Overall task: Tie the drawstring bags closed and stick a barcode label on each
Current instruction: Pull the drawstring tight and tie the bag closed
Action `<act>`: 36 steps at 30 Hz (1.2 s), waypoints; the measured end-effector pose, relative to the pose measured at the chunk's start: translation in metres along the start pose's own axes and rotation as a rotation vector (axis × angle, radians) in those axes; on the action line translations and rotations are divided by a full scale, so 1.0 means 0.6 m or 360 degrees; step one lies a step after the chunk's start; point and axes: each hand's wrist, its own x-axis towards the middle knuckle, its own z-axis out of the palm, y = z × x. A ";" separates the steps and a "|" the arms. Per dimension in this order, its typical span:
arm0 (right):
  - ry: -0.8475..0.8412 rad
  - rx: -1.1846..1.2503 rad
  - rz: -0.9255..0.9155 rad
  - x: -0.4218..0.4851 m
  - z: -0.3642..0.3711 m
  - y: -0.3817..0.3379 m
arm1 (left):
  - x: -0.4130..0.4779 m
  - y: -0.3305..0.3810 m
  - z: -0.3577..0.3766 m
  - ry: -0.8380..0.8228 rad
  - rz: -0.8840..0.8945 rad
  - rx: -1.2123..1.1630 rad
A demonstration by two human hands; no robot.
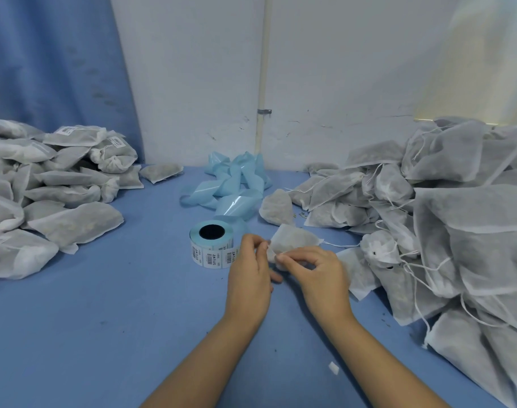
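A small white drawstring bag [295, 240] lies on the blue table just right of centre. My left hand [250, 272] and my right hand [319, 275] both pinch its gathered mouth at the near left end, fingers curled around the fabric and string. A thin white string trails off the bag to the right. The roll of barcode labels [211, 245] stands just left of my left hand, its printed strip facing me.
A heap of labelled bags [54, 184] fills the left side. A bigger heap of loose-stringed bags [457, 225] crowds the right edge. Used blue backing strip [233, 184] lies crumpled by the wall. A white scrap [334, 368] sits near me.
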 end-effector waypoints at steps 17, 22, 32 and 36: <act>-0.0014 -0.0202 -0.0005 -0.002 0.004 0.013 | -0.004 -0.006 0.006 -0.0064 0.0068 0.0117; 0.0036 -0.0176 -0.0047 -0.002 0.005 0.011 | -0.005 0.002 0.005 -0.0034 0.0051 0.0000; 0.0021 -0.0291 -0.0260 -0.007 0.005 0.002 | -0.013 0.004 0.001 0.0095 0.0274 0.0047; 0.0107 -0.0223 -0.0081 0.000 0.002 0.011 | -0.009 0.004 -0.003 0.0521 0.0305 0.0295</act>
